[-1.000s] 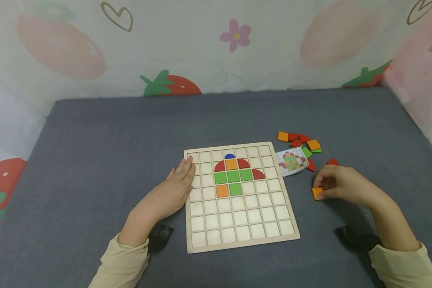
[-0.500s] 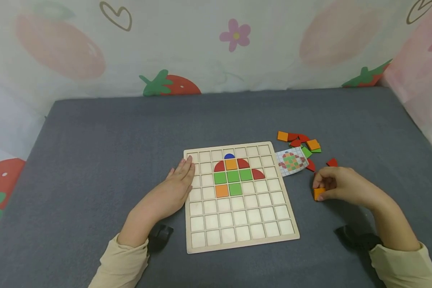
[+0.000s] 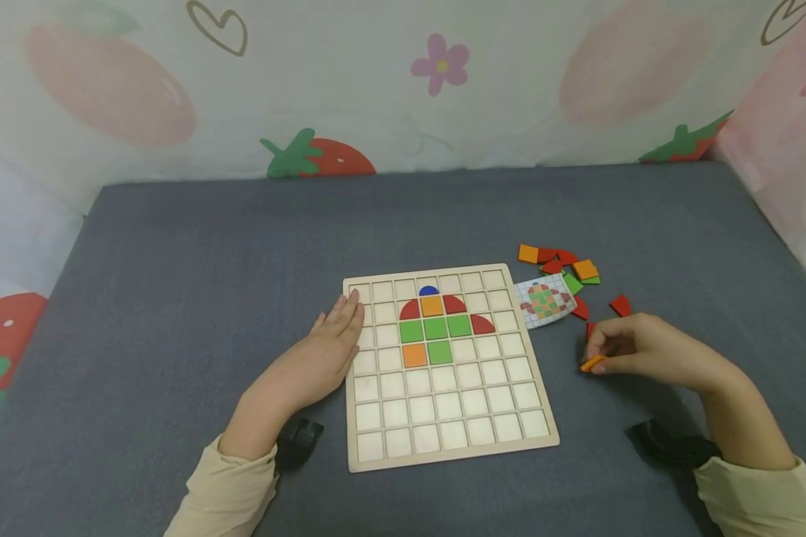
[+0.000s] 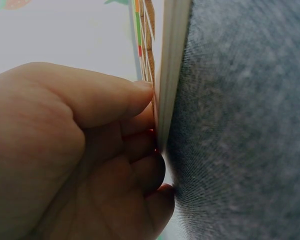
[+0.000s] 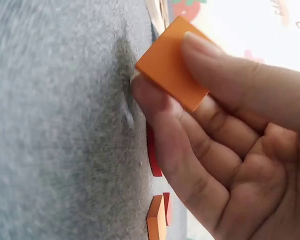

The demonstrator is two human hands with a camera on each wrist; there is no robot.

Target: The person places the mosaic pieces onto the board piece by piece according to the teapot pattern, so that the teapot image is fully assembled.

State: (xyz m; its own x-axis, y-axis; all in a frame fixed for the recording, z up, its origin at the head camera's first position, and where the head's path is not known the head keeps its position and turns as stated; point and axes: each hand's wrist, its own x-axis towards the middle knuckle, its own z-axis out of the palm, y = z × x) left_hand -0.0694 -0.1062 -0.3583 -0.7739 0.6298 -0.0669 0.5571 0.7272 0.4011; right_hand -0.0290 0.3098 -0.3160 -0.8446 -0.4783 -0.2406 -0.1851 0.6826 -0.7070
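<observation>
Orange tile has tilted, pinched in right grip; left grip lies outstretched.

Table: grid board on top | board: placed pieces in its four farthest rows | left hand: on left rim | card: at right rim, toward far corner | loose pieces: behind and right of card | right hand: right of board, holding tile | curtain: behind table

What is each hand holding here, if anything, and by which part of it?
The right hand pinches an orange tile near one edge, thumb on its flat face. The left hand holds nothing; it rests on the left edge of the board.
</observation>
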